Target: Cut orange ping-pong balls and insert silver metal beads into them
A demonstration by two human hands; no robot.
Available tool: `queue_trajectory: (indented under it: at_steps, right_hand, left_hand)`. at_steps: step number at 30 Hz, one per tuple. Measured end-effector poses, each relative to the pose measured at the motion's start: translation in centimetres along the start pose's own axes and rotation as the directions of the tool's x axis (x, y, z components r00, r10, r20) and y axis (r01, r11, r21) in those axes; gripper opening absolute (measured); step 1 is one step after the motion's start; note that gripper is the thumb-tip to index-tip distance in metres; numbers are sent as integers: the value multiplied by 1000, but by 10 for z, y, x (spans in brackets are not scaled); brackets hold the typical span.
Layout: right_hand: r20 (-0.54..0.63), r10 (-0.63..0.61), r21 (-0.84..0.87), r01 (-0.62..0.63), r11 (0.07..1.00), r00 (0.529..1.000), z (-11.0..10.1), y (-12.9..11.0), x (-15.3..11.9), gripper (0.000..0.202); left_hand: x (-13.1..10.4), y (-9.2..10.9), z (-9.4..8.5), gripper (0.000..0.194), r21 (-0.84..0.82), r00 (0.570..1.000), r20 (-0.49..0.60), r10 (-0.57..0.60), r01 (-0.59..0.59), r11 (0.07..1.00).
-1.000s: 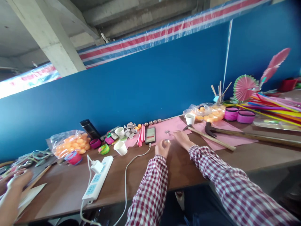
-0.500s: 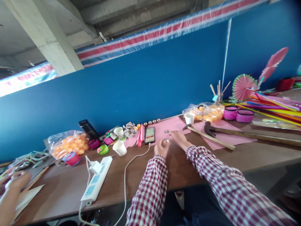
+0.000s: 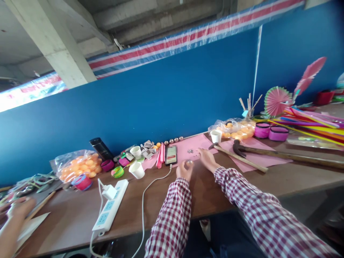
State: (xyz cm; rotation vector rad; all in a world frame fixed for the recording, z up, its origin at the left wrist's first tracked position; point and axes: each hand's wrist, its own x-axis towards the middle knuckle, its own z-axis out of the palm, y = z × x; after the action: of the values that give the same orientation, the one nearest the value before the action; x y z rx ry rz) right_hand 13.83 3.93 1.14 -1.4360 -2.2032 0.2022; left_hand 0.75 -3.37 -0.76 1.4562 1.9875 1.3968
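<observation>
My left hand (image 3: pixel 184 170) is closed around a shiny metal ball (image 3: pixel 189 162) near the front edge of the pink paper (image 3: pixel 180 151). To its right, my right hand (image 3: pixel 206 158) rests low over the same paper, its fingertips near small silvery bits (image 3: pixel 190 151); whether it pinches one is too small to tell. A phone (image 3: pixel 171 154) with a white cable lies just beyond my left hand. Several metal balls (image 3: pixel 176 139) stand in a row behind the phone.
Two hammers (image 3: pixel 242 158) (image 3: pixel 285 154) lie at right. A white cup (image 3: pixel 215 136) stands behind them. A power strip (image 3: pixel 110 206) and another cup (image 3: pixel 137 170) are at left. Another person's hand (image 3: pixel 20 209) is at the far left.
My right hand has shifted slightly to the right, away from the small silvery bits. My left hand stays around the ball.
</observation>
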Motion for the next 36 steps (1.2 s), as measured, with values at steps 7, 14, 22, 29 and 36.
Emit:
queue_trajectory:
  at_steps: [7,14,22,29,36]
  right_hand:
    - [-8,19,34,-19,999,1000,-1,1,0,28]
    - [-64,146,-37,-148,988,987,-10,11,-6,33]
    - [-46,9,-101,-13,995,999,-17,-9,-9,27]
    - [-37,60,-143,-65,988,998,-18,-5,-12,24]
    - [-79,41,-128,-51,991,996,-10,-12,-6,27]
  left_hand:
    - [-1,1,-1,32,27,1000,-2,7,-7,1000]
    - [0,-2,0,33,40,1000,1,14,-15,999]
    - [0,-3,1,34,29,1000,0,-6,6,1000]
    - [0,0,0,34,48,1000,16,14,-14,999]
    - [-1,-1,-1,31,39,999,19,36,-37,999]
